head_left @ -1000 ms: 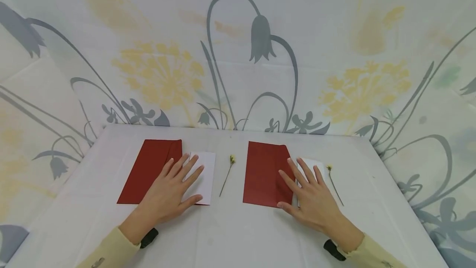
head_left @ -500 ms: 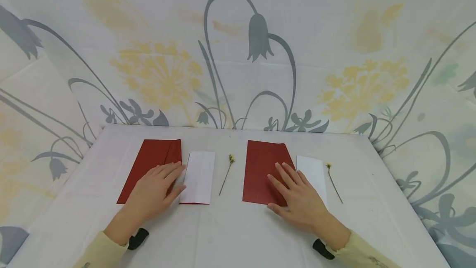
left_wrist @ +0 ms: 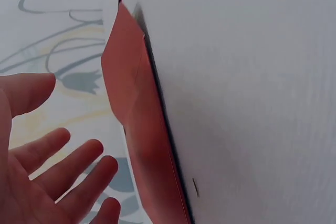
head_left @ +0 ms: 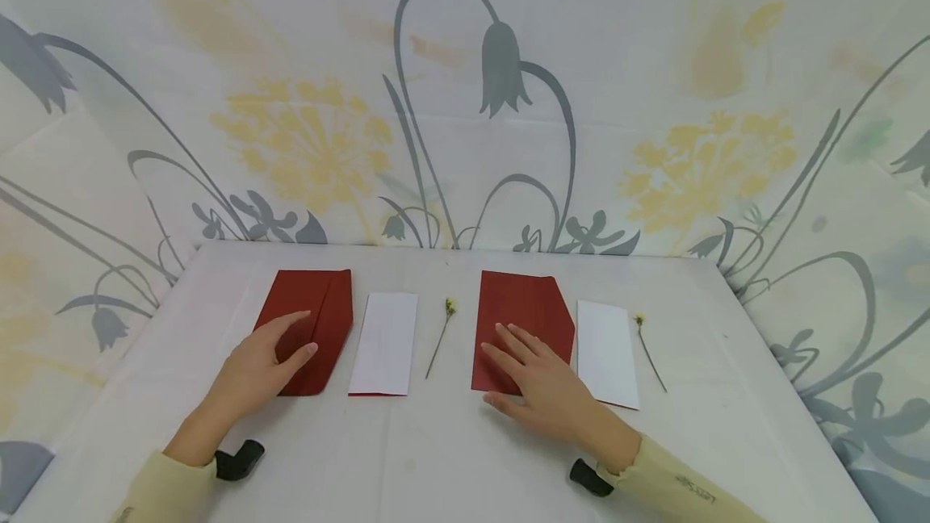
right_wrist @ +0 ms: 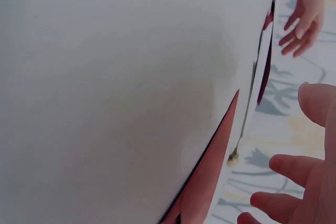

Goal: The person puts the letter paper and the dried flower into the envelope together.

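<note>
Resting flat on the near part of the left dark red paper envelope [head_left: 308, 329], the left hand [head_left: 256, 368] is lying with its fingers straight and close together, thumb set a little apart; in the left wrist view those fingers [left_wrist: 63, 169] are showing slightly spread beside the envelope [left_wrist: 139, 145]. The right hand [head_left: 541, 386] is lying palm down on the near part of the right dark red paper envelope [head_left: 519, 321], its fingers straight and slightly fanned, the thumb stretching out along the near edge. Each envelope is lying flat on the white table [head_left: 450, 458]. Just right of each envelope a white folded paper sheet is lying: one [head_left: 385, 343] by the left, another [head_left: 607, 353] by the right. A thin dried flower sprig [head_left: 440, 339] is lying between the left sheet and the right envelope, and a second sprig [head_left: 649, 355] is lying right of the right sheet.
</note>
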Demonstrator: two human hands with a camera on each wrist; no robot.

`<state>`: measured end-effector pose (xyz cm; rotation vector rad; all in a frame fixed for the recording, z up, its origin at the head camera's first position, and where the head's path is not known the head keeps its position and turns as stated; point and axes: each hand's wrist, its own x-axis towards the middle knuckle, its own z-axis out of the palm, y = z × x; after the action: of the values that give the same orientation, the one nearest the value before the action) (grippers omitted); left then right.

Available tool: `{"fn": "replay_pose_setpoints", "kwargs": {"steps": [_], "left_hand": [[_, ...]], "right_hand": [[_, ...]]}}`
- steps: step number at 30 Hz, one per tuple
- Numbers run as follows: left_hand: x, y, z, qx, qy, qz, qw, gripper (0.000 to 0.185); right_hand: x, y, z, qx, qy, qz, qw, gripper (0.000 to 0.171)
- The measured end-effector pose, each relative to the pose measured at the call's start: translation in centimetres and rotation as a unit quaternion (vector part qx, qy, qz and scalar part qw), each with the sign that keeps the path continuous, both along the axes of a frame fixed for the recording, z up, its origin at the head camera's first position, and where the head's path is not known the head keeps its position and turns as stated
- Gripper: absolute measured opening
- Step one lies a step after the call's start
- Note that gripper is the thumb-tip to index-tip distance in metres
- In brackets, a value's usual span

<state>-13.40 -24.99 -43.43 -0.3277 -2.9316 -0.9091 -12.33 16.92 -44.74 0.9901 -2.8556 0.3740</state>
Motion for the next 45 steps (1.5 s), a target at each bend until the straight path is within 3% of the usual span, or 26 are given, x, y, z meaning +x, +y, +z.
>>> {"fn": "replay_pose_setpoints", "kwargs": {"steps": [8,15,21,28,34,40,45], "left_hand": [[-0.7,-1.0,-0.5,0.006,-0.031,0.010,0.9994,0.064],[-1.1,-0.8,-1.4,-0.024,-0.045,-0.014,0.9986,0.079],[-1.2,-0.4,-1.5,-0.047,-0.045,-0.008,0.9979,0.082],[-1.3,-0.2,-1.3,-0.060,-0.047,0.004,0.9971,0.083],[-1.3,-0.5,-1.7,-0.070,-0.058,0.019,0.9957,0.085],[-1.2,-0.5,-1.4,-0.078,-0.068,0.038,0.9939,0.088],[-1.2,-0.5,-1.2,-0.082,-0.065,0.031,0.9940,0.086]], "right_hand": [[-0.8,-3.4,0.2,-0.026,-0.072,0.026,0.997,0.063],[-1.7,-6.5,-0.1,-0.020,-0.078,0.050,0.995,0.058],[-2.0,-9.3,-0.1,0.009,-0.066,0.069,0.995,0.058],[-2.5,-13.4,-0.2,0.054,-0.011,0.108,0.993,0.060],[-2.6,-16.9,0.2,0.105,-0.012,0.119,0.987,0.062],[-2.4,-19.9,0.2,0.149,-0.042,0.117,0.981,0.069],[-2.4,-21.3,-0.3,0.178,-0.046,0.123,0.975,0.071]]}}
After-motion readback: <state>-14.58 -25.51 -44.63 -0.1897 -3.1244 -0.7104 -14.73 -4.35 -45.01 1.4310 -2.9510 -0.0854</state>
